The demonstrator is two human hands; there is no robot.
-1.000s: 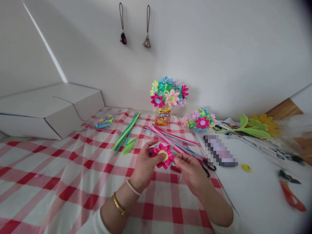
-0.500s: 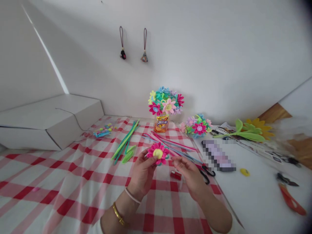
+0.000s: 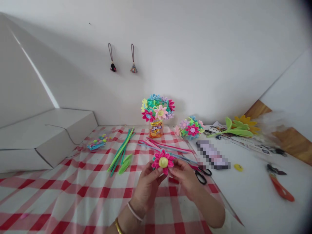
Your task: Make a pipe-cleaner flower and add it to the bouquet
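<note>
Pink pipe-cleaner flower [image 3: 162,161] is held up over the checked cloth [image 3: 92,195], our left hand [image 3: 147,188] and right hand [image 3: 185,178] pinching it from either side with fingers [image 3: 175,169] nearly closed on its underside, a firm pinch suiting it best, pink stems [image 3: 165,146] just behind and scissors [image 3: 201,177] near.

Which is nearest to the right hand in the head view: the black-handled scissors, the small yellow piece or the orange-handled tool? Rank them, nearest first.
1. Black-handled scissors: just right of the right hand, at the cloth's edge.
2. Small yellow piece: farther right, on the white surface.
3. Orange-handled tool: farthest, toward the right of the view.
</note>
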